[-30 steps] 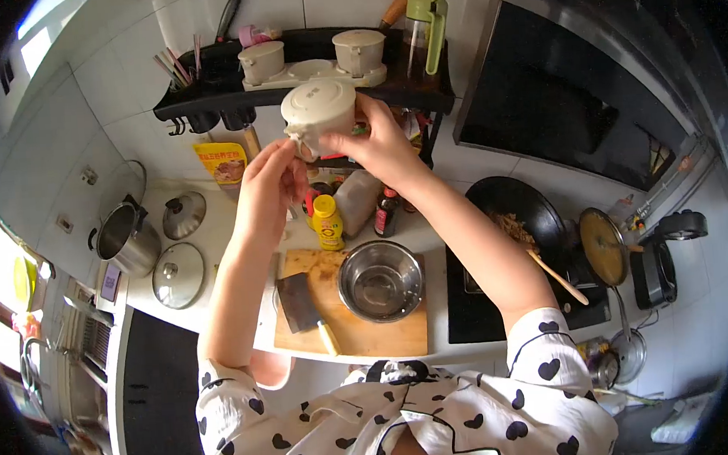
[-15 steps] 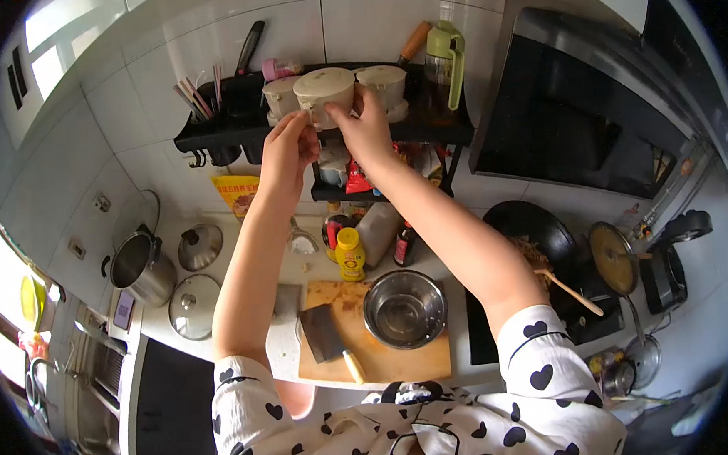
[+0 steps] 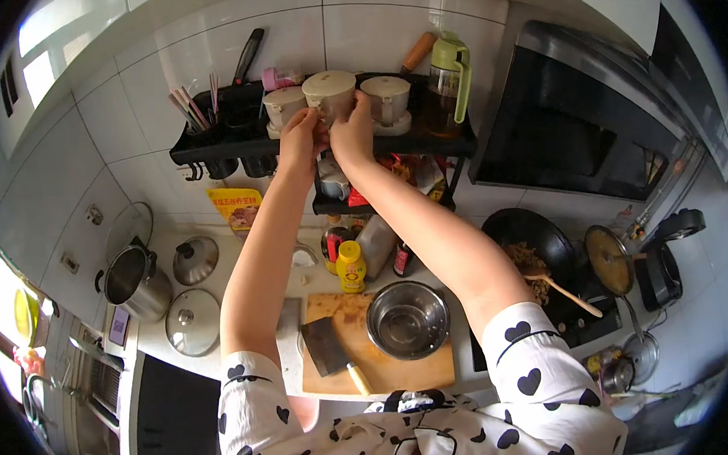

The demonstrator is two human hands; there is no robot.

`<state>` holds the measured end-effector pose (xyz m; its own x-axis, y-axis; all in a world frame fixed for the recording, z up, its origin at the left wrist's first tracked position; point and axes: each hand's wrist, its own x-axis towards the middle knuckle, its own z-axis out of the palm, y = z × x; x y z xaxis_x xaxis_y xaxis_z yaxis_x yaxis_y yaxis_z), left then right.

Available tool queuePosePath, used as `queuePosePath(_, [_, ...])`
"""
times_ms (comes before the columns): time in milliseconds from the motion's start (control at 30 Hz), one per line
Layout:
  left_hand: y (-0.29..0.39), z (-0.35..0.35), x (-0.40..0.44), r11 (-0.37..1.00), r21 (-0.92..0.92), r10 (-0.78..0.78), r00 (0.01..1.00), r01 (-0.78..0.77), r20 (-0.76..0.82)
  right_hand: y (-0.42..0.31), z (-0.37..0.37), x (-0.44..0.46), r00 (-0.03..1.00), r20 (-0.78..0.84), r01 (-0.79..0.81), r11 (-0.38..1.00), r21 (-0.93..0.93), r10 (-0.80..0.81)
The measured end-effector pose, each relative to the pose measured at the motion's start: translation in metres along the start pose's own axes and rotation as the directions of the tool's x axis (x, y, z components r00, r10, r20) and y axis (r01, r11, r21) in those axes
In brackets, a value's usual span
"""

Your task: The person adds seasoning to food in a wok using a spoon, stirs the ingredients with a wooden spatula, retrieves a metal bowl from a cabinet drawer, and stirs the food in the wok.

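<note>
Canister [image 3: 329, 90] grasped btwn your L hand [image 3: 300, 140] & R hand [image 3: 353, 136], at shelf [image 3: 436, 144], btwn left pot [image 3: 283, 107] & right pot [image 3: 386, 101]. Prob. setting-down step; can't tell if seated. Next move calls for lvl lowering, w/o knocking either pot.

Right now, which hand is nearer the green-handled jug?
Right. The right hand is at the middle canister's right side, left of the green-handled jug; the left hand is at the canister's left, farther away.

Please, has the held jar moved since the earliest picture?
Yes. Against the rack, the held jar has moved up in the view and now appears between the left jar and right jar.
</note>
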<state>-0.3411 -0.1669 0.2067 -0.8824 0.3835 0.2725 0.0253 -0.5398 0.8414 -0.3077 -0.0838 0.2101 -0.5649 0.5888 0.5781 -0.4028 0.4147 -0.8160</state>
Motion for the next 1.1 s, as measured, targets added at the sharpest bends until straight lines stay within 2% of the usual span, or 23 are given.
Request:
queuePosePath(100, [-0.003,-0.001,0.008,0.999,-0.038,-0.020,0.999,0.021,0.033,0.009,0.001,0.002,0.994,0.017,0.109,0.988,-0.110,-0.107])
queuePosePath(200, [-0.008,-0.007,0.018,0.998,-0.035,-0.053,0.995,0.056,0.079,0.016,0.002,0.006,0.997,0.017,0.072,0.991,-0.109,-0.071])
queuePosePath(300, [-0.005,-0.005,0.017,0.995,-0.024,-0.092,0.992,0.095,0.089,0.039,0.008,0.022,0.997,0.070,-0.029,1.000,0.004,0.029])
queuePosePath(400, [-0.012,-0.007,0.026,0.991,-0.038,-0.124,0.990,0.127,0.074,0.005,-0.003,0.011,0.993,0.099,-0.041,0.988,-0.150,0.056])
queuePosePath(500, [-0.006,-0.002,0.025,0.988,0.024,-0.153,0.987,0.152,0.041,0.007,-0.003,0.013,0.992,0.090,-0.072,0.978,-0.198,0.091])
queuePosePath(600, [-0.002,0.001,0.023,0.986,0.091,-0.141,0.989,0.137,0.040,0.016,-0.004,0.019,0.980,0.128,-0.140,0.985,-0.100,0.153])
queuePosePath(700, [-0.002,0.005,0.021,0.980,0.169,-0.108,0.994,0.104,0.015,0.008,-0.008,0.017,0.980,0.140,-0.112,0.971,-0.211,0.143])
queuePosePath(800, [-0.007,0.004,0.020,0.972,0.225,-0.066,0.998,0.066,-0.007,0.017,-0.008,0.013,0.991,0.093,-0.081,0.982,-0.169,0.097])
queuePosePath(900, [-0.011,0.008,0.005,0.975,0.222,0.041,0.996,-0.021,-0.084,0.021,-0.013,0.010,0.989,0.127,-0.058,0.985,-0.160,0.078])
queuePosePath(967, [-0.009,0.013,-0.020,0.964,0.250,0.141,0.976,-0.096,-0.167,0.018,-0.018,0.002,0.988,0.132,-0.073,0.997,-0.039,0.077])
queuePosePath(1100, [-0.015,0.024,-0.064,0.986,0.065,0.158,0.986,-0.154,-0.061,0.003,-0.041,-0.026,0.979,0.187,-0.131,0.958,0.256,0.083])
